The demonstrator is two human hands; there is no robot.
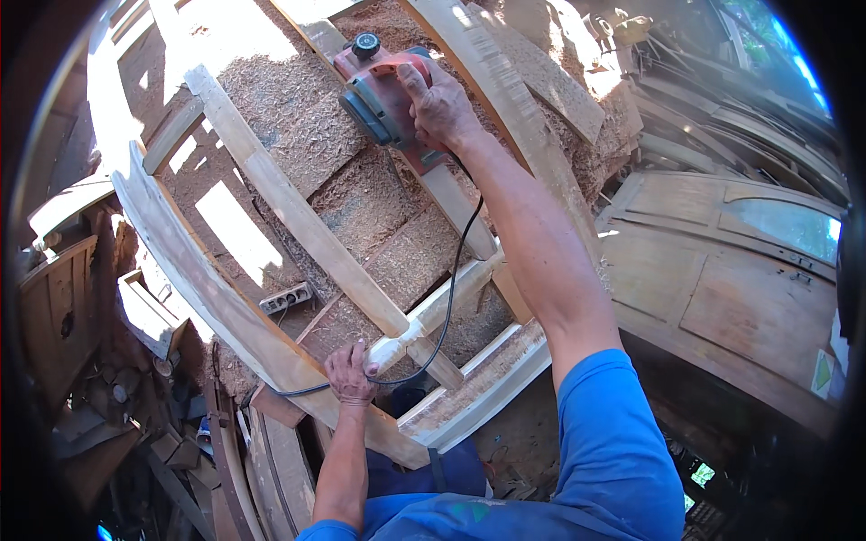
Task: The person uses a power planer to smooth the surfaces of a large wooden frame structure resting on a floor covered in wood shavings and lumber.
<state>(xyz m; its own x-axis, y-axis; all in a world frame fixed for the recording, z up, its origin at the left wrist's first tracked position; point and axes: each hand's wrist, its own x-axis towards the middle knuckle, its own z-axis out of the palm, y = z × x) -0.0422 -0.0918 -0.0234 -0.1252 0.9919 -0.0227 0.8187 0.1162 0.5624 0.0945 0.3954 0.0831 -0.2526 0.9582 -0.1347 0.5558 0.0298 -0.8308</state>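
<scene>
Right hand [442, 105] grips a red electric planer [390, 97] aligned along a slanting wooden rail [462, 211]; left hand [350, 372] well apart, nearer the body, grip unclear.

Glaring sun patches, deep shadows, fisheye-bent edges, black rim.

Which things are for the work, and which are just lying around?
For the work:
red power planer, in the right hand
its black cord
wooden frame, with the left hand on it

Seemingly just lying around:
wood shavings
scrap wood, lower left
panelled wooden door, right
</scene>
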